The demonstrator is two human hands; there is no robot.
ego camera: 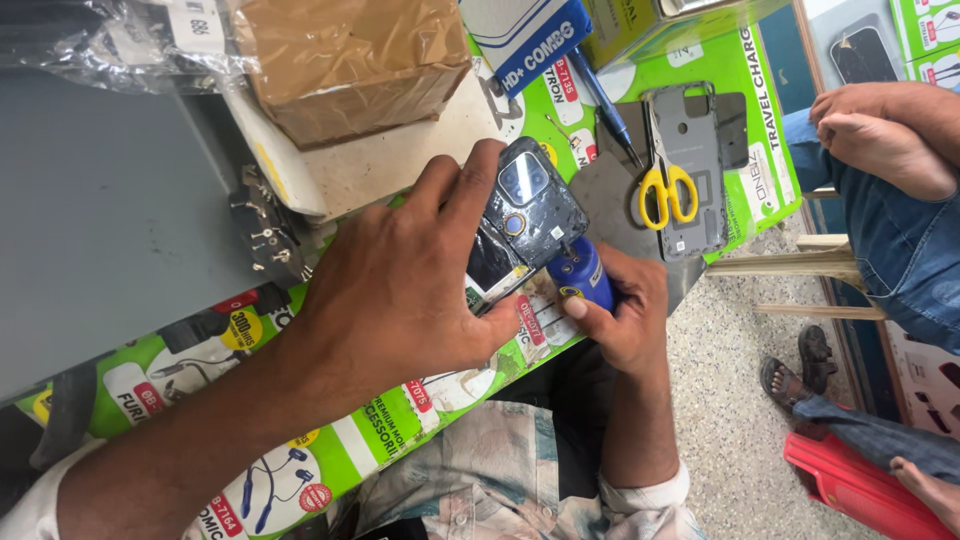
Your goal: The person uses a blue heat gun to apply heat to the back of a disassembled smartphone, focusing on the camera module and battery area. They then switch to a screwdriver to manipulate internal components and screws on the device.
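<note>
My left hand (400, 290) lies over a dark phone body (525, 215) with its back cover off, pressing it down on the green counter mat (420, 420); fingers reach to the camera end. My right hand (625, 315) grips a blue-handled screwdriver (582, 275), whose tip touches the phone's lower right side. Much of the phone is hidden under my left hand.
A grey phone back cover (700, 140) with yellow-handled scissors (665, 190) on it lies to the right. A blue pen (605, 100), a brown taped box (350, 60) and a black plug (265, 235) sit nearby. Another person's knee and foot (880, 130) are at far right.
</note>
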